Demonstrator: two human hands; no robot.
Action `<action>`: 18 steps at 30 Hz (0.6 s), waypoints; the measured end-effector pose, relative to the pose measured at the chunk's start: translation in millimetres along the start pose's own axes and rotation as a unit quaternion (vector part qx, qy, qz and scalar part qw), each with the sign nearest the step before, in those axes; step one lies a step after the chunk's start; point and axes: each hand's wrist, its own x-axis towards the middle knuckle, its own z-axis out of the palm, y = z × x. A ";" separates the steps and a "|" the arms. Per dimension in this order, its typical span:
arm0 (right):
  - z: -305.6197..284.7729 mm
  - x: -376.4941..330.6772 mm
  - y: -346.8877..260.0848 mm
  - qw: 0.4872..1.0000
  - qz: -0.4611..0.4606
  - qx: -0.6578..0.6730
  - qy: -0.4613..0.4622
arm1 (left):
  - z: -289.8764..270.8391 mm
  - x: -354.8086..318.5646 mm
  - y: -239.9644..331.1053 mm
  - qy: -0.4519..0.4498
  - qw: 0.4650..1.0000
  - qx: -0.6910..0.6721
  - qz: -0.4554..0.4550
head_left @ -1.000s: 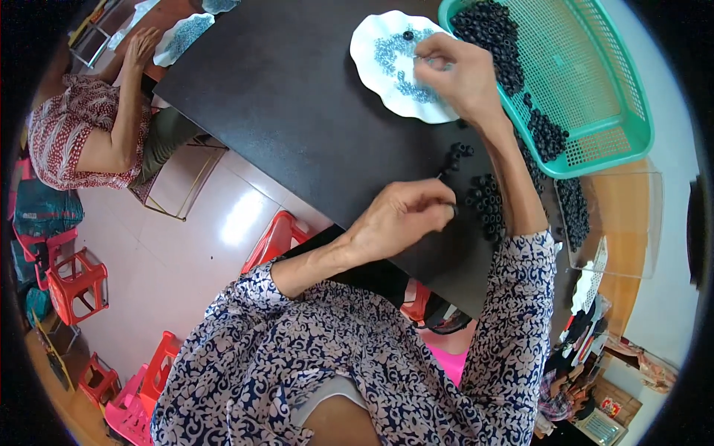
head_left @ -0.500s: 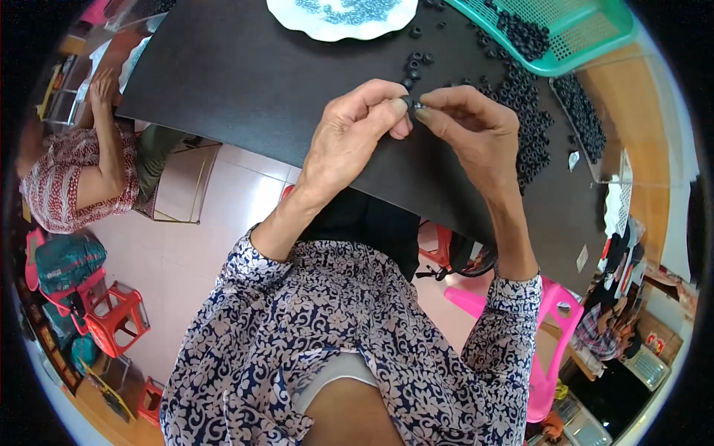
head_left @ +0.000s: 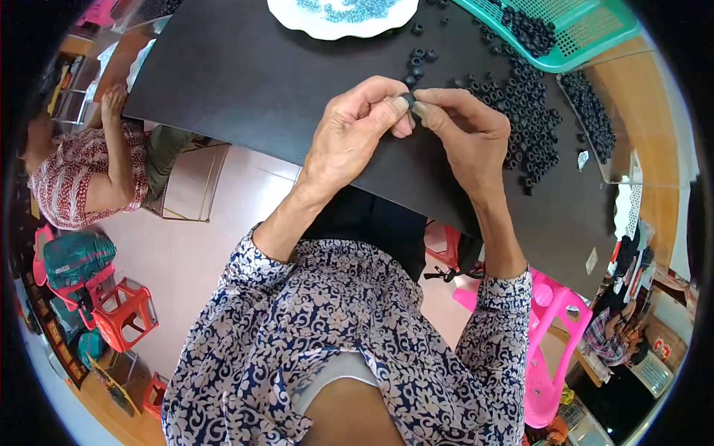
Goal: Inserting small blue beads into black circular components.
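My left hand (head_left: 343, 137) pinches a black bead (head_left: 408, 98) between thumb and forefinger, above the dark table (head_left: 245, 74). From the other side, the closed thumb and forefinger of my right hand (head_left: 470, 126) meet the bead; whatever is between those fingertips is hidden. Just beyond my hands lie several loose black beads (head_left: 417, 62). A large heap of black ring-shaped beads (head_left: 532, 126) spreads to the right of my right hand. At the far edge of view, a white scalloped plate (head_left: 320, 31) bears tiny pale blue pieces.
A green mesh basket (head_left: 587, 53) with black beads stands at the far right. Beside it is a clear tray (head_left: 606, 167) of similar beads. A person in a red patterned top (head_left: 93, 175) sits at the left. Pink chair (head_left: 547, 372) and red stool (head_left: 123, 316) stand below table height.
My right fingertips have moved left and now touch the bead, closing the small gap where a tiny shiny piece showed. My left hand keeps its pinch. The view has shifted slightly.
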 end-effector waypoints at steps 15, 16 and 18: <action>-105.1 55.3 -3.7 0.917 -0.054 -0.396 0.012 | -0.3 -2.0 -0.6 0.000 1.000 -0.025 0.002; -105.9 60.4 -6.1 0.899 -0.091 -0.428 -0.032 | -0.7 -2.2 -0.2 0.003 1.000 -0.025 -0.002; -104.9 72.7 -3.6 0.850 -0.194 -0.476 -0.117 | -1.0 -2.5 -1.3 0.000 1.000 -0.018 0.000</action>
